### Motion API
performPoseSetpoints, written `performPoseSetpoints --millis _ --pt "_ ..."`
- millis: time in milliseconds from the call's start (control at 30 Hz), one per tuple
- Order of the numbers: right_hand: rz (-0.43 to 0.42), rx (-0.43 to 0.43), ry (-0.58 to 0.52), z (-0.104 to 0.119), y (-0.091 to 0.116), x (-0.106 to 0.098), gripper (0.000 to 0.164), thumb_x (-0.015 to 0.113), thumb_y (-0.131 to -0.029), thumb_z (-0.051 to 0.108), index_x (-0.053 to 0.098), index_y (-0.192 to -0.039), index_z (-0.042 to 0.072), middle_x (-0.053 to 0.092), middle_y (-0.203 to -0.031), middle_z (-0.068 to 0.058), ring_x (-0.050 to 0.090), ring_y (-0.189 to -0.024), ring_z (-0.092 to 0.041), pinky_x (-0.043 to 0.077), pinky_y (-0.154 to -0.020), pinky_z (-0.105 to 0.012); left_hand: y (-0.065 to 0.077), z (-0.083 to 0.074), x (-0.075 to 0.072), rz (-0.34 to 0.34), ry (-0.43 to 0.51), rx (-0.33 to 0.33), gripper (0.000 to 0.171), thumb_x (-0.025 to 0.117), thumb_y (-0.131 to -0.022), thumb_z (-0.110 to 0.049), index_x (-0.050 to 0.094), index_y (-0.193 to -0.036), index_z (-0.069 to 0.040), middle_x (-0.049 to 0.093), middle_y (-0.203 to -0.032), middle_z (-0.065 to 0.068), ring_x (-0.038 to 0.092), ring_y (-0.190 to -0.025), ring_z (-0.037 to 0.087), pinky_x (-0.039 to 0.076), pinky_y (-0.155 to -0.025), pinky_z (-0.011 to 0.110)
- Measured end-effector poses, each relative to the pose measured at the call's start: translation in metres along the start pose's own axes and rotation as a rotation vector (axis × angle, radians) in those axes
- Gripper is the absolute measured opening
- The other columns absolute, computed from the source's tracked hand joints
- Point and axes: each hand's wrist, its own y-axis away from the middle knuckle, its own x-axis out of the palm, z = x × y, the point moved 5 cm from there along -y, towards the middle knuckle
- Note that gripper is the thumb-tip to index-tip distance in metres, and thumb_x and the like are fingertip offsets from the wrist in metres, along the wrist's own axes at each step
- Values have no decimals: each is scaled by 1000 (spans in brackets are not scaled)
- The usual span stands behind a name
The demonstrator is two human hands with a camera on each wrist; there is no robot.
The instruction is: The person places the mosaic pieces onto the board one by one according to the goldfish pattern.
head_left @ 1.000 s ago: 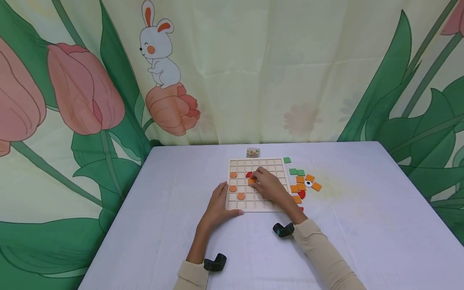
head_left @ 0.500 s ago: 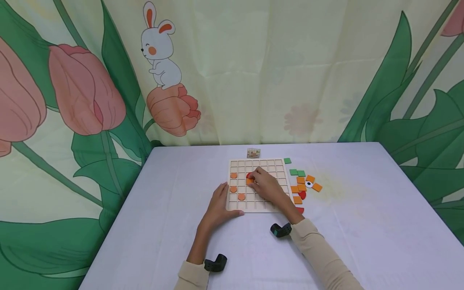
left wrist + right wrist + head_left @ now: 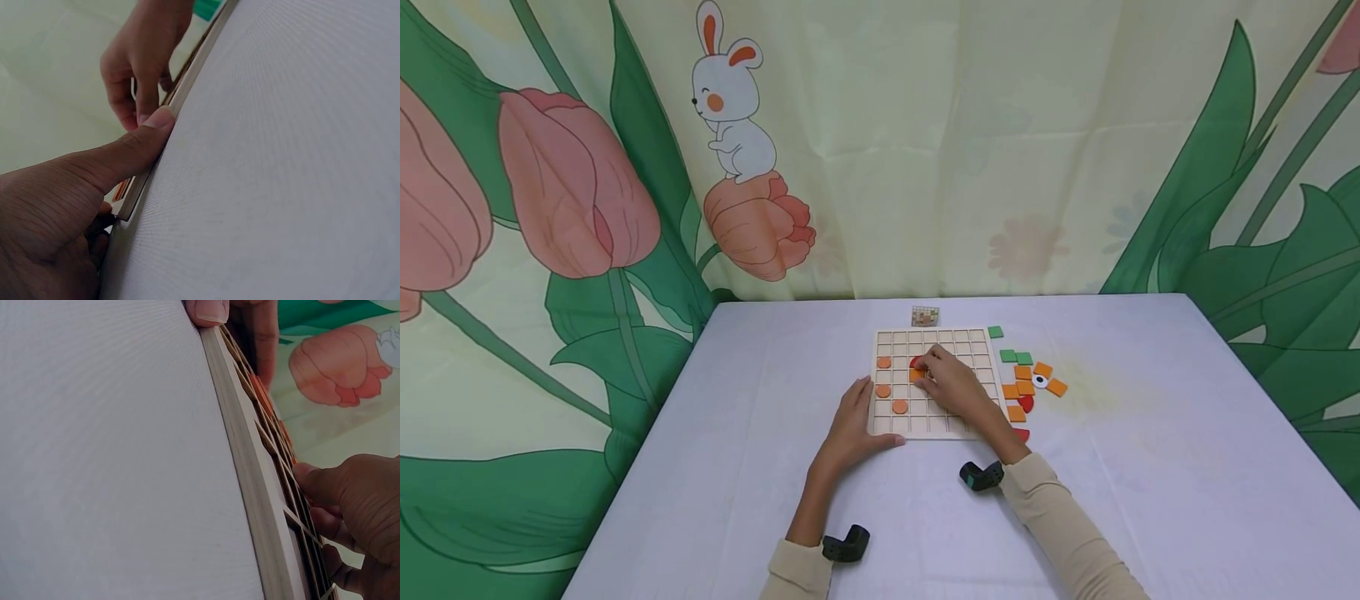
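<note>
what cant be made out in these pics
Head view: cells of the board covered by the right hand.
Head view: the pattern on the small object, too small.
Head view: part of a red piece beside the board, hidden by the right arm.
Left wrist view: the board's face, seen nearly edge-on.

The left sleeve (image 3: 797,573) and right sleeve (image 3: 1069,527) are long, plain and beige, each finishing in a broad, creased end. Beside them sit a black, elbow-shaped left camera unit (image 3: 846,545) and a similar black right camera unit (image 3: 983,477), the latter bearing a small teal patch (image 3: 972,481). The left hand (image 3: 852,423) and right hand (image 3: 957,383) are bare.
</note>
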Motion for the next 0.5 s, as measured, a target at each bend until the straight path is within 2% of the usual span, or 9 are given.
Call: performPoseSetpoints --millis 500 --pt "8 7 -25 -2 1 -1 26 78 -98 19 74 -119 4 64 -114 -9 60 -91 -19 59 -84 -36 0 -2 -1 7 10 -7 120 95 -77 -40 25 -167 0 29 -172 19 27 -160 40 33 -129 57"
